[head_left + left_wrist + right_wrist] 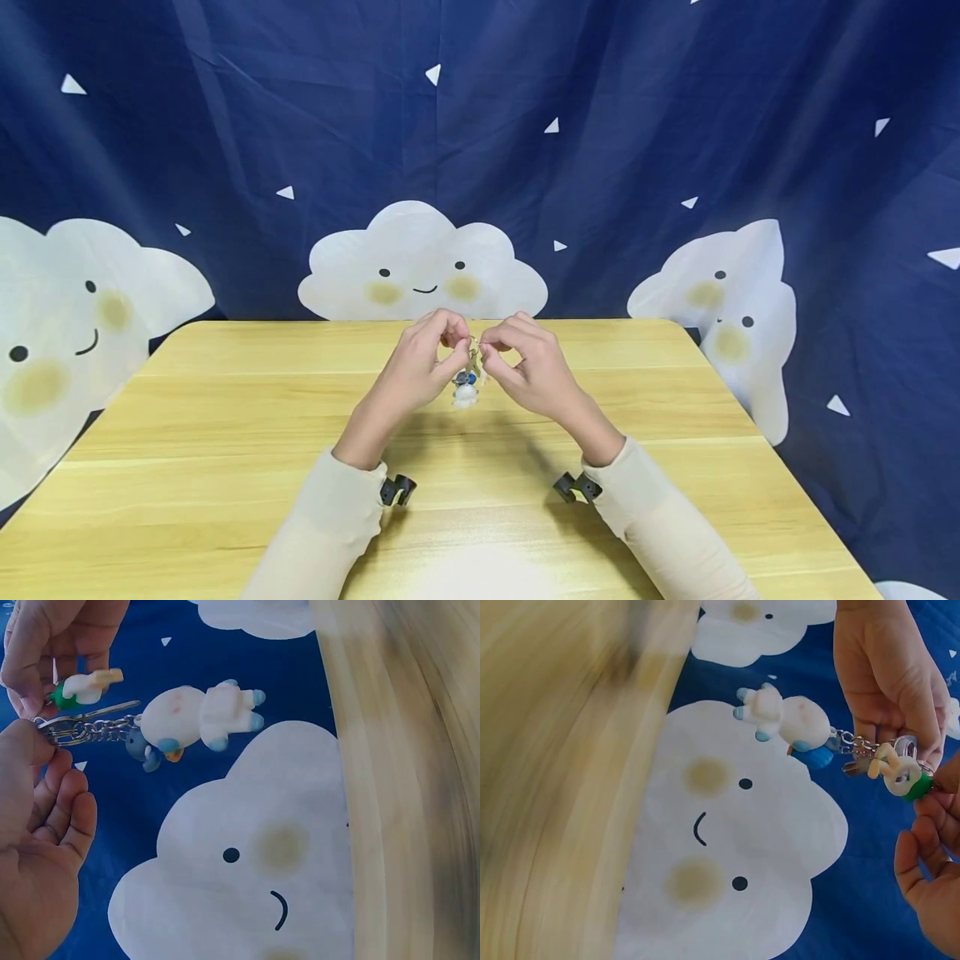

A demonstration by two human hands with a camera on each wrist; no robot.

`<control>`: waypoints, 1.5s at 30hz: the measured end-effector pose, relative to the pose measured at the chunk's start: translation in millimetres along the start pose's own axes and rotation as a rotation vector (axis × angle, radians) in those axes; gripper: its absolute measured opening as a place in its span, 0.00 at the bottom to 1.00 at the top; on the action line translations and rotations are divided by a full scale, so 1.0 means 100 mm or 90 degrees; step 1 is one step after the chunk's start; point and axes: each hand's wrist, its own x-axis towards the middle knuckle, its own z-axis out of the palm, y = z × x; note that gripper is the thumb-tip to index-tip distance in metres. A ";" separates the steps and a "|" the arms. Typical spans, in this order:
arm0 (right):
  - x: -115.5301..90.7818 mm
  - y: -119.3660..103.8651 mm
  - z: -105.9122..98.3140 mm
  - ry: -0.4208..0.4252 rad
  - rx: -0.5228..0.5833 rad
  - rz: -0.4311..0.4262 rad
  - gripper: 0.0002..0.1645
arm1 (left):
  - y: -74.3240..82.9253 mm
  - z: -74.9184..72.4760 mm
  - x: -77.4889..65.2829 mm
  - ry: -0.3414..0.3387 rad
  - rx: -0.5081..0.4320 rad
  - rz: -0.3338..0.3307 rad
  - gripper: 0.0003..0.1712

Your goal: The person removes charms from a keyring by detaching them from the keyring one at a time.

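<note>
Keyring (66, 733) held up over a wooden table (225, 500)
I see the left hand (412, 364) pinching it at the top, white doll charm (174, 718) dangling below, while the right hand (537, 368) pinches a green-topped charm (81, 688) close by.

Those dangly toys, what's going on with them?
A person's left grip pinches a metal keyring, with a white toy hanging from its chain. The right grip pinches a small green-and-white charm near its green end. All are held above the table; I can't tell whether the charm is fastened to the keyring.
</note>
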 end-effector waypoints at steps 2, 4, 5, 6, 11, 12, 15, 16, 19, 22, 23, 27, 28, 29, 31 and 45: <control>0.00 -0.01 -0.01 -0.003 -0.001 0.004 0.08 | 0.01 0.00 0.00 -0.007 -0.003 -0.004 0.03; 0.00 -0.02 -0.02 -0.006 0.000 0.007 0.08 | 0.02 0.00 0.01 -0.017 -0.006 -0.006 0.03; 0.00 -0.02 -0.02 -0.007 0.001 0.008 0.08 | 0.02 0.00 0.01 -0.023 -0.008 -0.007 0.03; 0.00 -0.03 -0.02 -0.008 0.003 0.009 0.08 | 0.03 0.00 0.01 -0.028 -0.009 -0.006 0.03; 0.01 -0.03 -0.03 -0.016 0.012 0.012 0.07 | 0.05 -0.01 0.01 -0.048 -0.002 -0.005 0.04; 0.01 -0.03 -0.03 -0.017 0.014 0.013 0.07 | 0.05 -0.01 0.01 -0.049 0.003 -0.003 0.04; 0.01 -0.03 -0.04 -0.026 0.021 0.020 0.07 | 0.05 -0.02 0.01 -0.052 0.017 0.012 0.04; 0.02 -0.03 -0.05 -0.028 0.022 0.023 0.07 | 0.05 -0.03 0.01 -0.053 0.022 0.019 0.04; 0.03 -0.03 -0.07 -0.034 0.025 0.032 0.07 | 0.05 -0.04 0.01 -0.052 0.035 0.045 0.04; 0.03 -0.02 -0.09 -0.035 0.023 0.041 0.07 | 0.05 -0.04 0.02 -0.050 0.049 0.078 0.04; 0.03 -0.02 -0.09 -0.035 0.022 0.043 0.07 | 0.05 -0.04 0.02 -0.049 0.055 0.088 0.04; 0.03 -0.01 -0.11 -0.034 0.015 0.050 0.07 | 0.04 -0.04 0.02 -0.036 0.074 0.109 0.04; 0.03 -0.01 -0.11 -0.034 0.012 0.052 0.06 | 0.05 -0.04 0.02 -0.030 0.075 0.108 0.04; 0.03 -0.01 -0.12 -0.034 0.009 0.053 0.06 | 0.05 -0.05 0.02 -0.024 0.076 0.108 0.05; 0.03 -0.01 -0.13 -0.031 0.003 0.058 0.07 | 0.06 -0.05 0.02 -0.010 0.075 0.109 0.05; 0.02 0.03 -0.16 -0.040 0.015 0.094 0.06 | 0.15 -0.05 0.03 0.019 0.255 0.252 0.04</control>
